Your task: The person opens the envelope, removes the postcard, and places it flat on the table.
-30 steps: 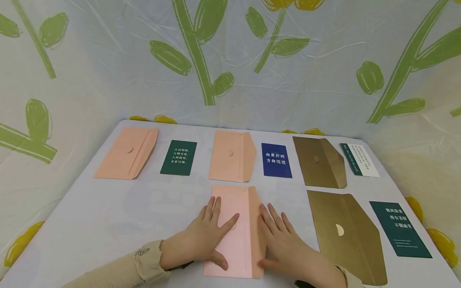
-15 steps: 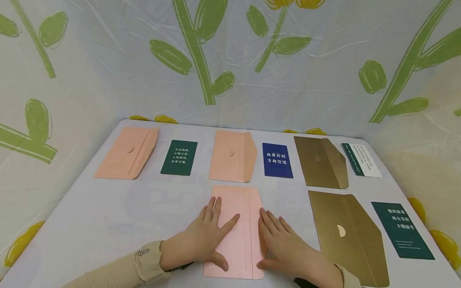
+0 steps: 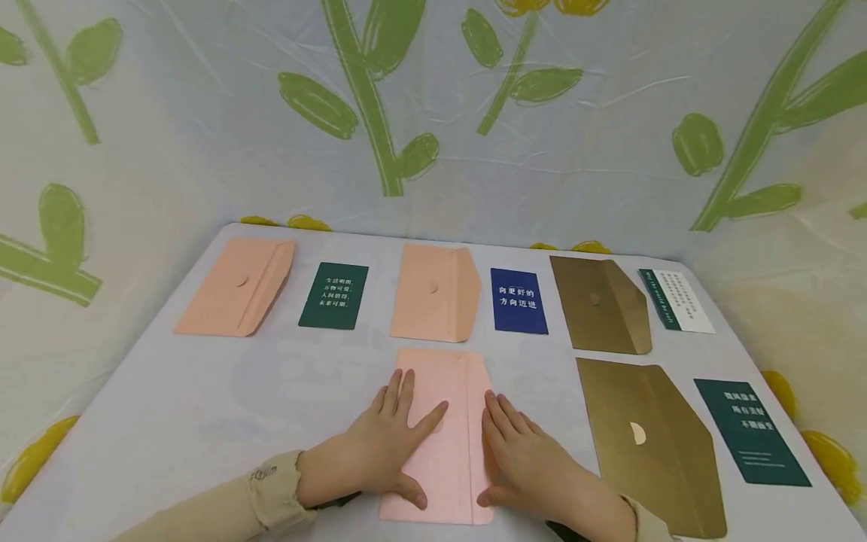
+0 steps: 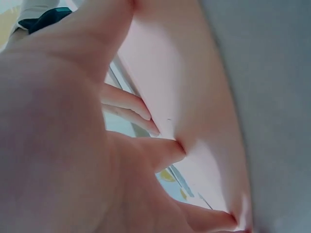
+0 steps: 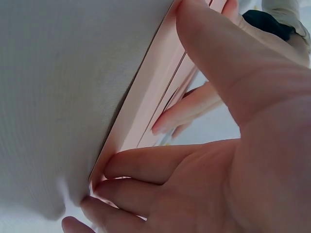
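In the head view a pink envelope point(image 3: 450, 467) lies at the front middle of the table, its flap point(image 3: 478, 376) spread out flat to the right. My left hand point(image 3: 375, 452) rests on its left part with fingers spread and thumb near the lower edge. At the flap's outer edge, my right hand point(image 3: 531, 463) touches the paper with straight fingers and thumb. The right wrist view shows those fingertips along the edge of the envelope point(image 5: 146, 87). Close up in the left wrist view, fingertips touch the pink paper point(image 4: 199, 87).
Behind lie two pink envelopes point(image 3: 233, 290) point(image 3: 427, 301), a green card point(image 3: 333, 297) and a blue card point(image 3: 518, 301). To the right are two brown envelopes point(image 3: 596, 309) point(image 3: 650, 444), a green-and-white card point(image 3: 684, 301) and a dark green card point(image 3: 752, 433). Everything rests on a white tablecloth point(image 3: 271, 406).
The flap has gone from slightly raised to lying flatter. My right hand has shifted slightly left and down along its edge. My left hand stays in place.
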Available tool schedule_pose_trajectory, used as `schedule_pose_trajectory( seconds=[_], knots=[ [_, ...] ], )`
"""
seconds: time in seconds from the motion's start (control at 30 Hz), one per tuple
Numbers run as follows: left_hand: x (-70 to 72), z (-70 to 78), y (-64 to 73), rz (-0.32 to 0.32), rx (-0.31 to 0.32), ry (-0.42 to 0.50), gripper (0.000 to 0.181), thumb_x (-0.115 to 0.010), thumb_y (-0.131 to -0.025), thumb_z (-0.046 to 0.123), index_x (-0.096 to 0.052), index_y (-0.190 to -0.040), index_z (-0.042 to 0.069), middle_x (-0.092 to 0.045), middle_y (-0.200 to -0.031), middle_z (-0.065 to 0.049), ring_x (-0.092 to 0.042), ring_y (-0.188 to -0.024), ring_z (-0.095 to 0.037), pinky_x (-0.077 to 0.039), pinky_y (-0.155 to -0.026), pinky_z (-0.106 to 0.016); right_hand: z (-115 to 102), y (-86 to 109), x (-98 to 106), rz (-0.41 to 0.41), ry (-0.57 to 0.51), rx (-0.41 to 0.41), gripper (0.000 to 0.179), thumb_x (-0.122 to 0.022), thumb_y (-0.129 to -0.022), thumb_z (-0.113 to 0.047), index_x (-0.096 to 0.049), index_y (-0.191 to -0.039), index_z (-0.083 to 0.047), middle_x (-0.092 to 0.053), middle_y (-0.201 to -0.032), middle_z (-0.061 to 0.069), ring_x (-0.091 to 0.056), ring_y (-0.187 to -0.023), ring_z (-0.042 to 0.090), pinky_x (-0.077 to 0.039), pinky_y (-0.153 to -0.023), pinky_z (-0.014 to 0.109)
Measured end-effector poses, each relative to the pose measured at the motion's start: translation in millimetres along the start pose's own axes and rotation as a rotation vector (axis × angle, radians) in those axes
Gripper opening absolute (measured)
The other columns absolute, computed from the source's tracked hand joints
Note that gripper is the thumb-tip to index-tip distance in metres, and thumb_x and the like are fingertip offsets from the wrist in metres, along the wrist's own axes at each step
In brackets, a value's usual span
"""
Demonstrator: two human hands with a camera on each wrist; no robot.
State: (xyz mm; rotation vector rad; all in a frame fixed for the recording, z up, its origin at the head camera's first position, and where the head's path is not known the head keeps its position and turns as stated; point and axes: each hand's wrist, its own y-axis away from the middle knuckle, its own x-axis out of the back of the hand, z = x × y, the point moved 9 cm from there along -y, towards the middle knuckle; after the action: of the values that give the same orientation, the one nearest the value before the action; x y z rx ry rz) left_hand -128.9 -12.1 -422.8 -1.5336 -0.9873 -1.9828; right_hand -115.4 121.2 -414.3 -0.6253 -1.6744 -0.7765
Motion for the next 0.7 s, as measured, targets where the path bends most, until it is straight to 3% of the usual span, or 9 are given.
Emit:
schedule_pose_trajectory(
  seconds=[0.33,0.7],
  knots=[
    [7.8,4.8,-14.5,-0.045,0.053,-0.045,0.101,-0.064,-0.076,0.076,-0.033,-0.156,0.023,-0.023,-0.154,-0.033,-0.025,-0.139,-0.056,-0.038,-0.106,-0.056,-3,-0.7,1,-0.006,0.007,0.007,0.105,-0.079,-0.075,-0.056,-0.041,-0.141,0.016,-0.03,-0.153,0.033,-0.032,-0.14,0.046,-0.042,-0.102,0.053],
    [16.6,15.4,-41.1,0.023,0.205,-0.01,0.088,-0.06,-0.083,0.073,-0.039,-0.153,0.024,-0.031,-0.152,-0.031,-0.031,-0.134,-0.06,-0.048,-0.089,-0.063,-5,-0.5,4,0.016,0.051,0.029,0.105,-0.078,-0.074,-0.058,-0.043,-0.139,0.016,-0.034,-0.151,0.033,-0.035,-0.139,0.046,-0.042,-0.103,0.052]
  ],
)
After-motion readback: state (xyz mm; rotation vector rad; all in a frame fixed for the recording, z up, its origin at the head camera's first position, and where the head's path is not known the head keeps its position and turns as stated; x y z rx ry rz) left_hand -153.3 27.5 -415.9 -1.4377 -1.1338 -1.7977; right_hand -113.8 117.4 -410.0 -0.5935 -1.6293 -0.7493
